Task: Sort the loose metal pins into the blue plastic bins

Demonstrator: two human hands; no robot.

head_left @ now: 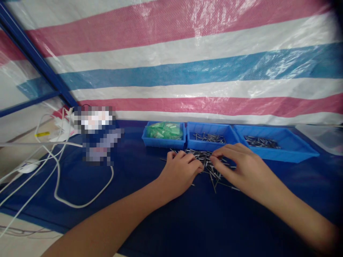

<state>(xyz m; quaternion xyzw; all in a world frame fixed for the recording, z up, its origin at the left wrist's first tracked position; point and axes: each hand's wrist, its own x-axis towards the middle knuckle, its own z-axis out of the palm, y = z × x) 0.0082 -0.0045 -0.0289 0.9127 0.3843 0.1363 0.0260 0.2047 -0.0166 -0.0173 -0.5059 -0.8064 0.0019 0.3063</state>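
Note:
A loose heap of thin metal pins [207, 164] lies on the dark blue table cover [134, 185], just in front of the blue trays. My left hand [180, 171] rests at the heap's left edge, fingers curled inward and touching the pins. My right hand [237, 166] lies on the heap's right side, fingers bent and pressed together over the pins. Whether either hand has pins pinched between its fingers is hidden.
Three blue trays stand in a row behind the heap: the left tray [164, 142] holds green packets, the middle tray [211, 142] and the right tray [278, 150] hold metal pins. A white cable [80, 205] loops at left. A striped tarpaulin [187, 64] hangs behind.

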